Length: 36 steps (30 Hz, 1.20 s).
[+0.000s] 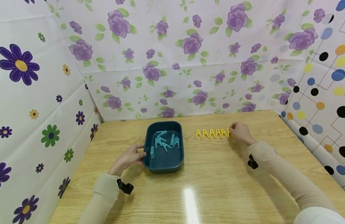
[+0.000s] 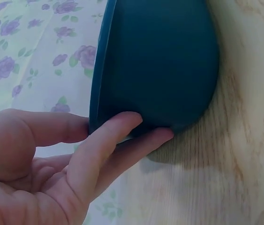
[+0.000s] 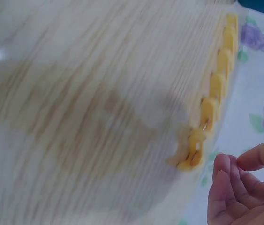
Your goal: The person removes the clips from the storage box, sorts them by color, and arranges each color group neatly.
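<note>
A dark teal plastic bin (image 1: 164, 165) stands on the table. Several light-blue clothespins (image 1: 165, 146) lie loose inside it. My left hand (image 1: 131, 155) grips the bin's left side, thumb at the rim and fingertips (image 2: 157, 136) against the outer wall. To the right of the bin, several yellow clothespins (image 1: 212, 133) form a row side by side. At the row's right end is my right hand (image 1: 241, 132), its fingers bent and thumb close to the index finger. In the right wrist view nothing shows between them, and the end yellow clothespin (image 3: 193, 150) lies just beside the fingertips.
The light wooden table (image 1: 161, 199) ends at the back against a rose-patterned sheet (image 1: 161, 62). More patterned sheets hang at the left (image 1: 35, 124) and right sides. A black wrist camera (image 1: 125, 186) is strapped to the left wrist, another (image 1: 252, 161) to the right.
</note>
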Available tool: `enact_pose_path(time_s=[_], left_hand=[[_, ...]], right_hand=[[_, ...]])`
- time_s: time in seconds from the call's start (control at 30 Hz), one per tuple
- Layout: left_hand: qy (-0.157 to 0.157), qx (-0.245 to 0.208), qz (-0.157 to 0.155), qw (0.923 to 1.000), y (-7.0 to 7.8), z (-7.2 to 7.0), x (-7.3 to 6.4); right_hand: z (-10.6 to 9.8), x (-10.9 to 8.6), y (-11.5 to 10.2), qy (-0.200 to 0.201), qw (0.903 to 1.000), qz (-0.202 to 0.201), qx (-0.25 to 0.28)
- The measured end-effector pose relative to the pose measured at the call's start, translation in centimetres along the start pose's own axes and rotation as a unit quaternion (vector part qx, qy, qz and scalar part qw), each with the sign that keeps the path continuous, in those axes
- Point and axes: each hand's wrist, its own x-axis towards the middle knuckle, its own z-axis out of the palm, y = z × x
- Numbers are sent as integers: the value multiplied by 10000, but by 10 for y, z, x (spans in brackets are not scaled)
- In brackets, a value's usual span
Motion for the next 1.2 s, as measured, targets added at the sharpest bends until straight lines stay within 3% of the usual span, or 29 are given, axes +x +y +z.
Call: enact_pose_path(time_s=[0.33,0.53,0.9,1.2], left_hand=[[84,-48,157,9998,-3,2,-1],[149,-81,159,9997,-4,3,-1],[404,-102,-104,9991,-5,4,-2],[893,-113,-498,9947,-2,7,-1]], right_hand=[[15,3,-35,149,9985,-492,171],[32,6,-66,-50,9970,-703,334],[55,10,-132,-697,9900,-1102,536],[66,13,-149,-879,9854,-1145,901]])
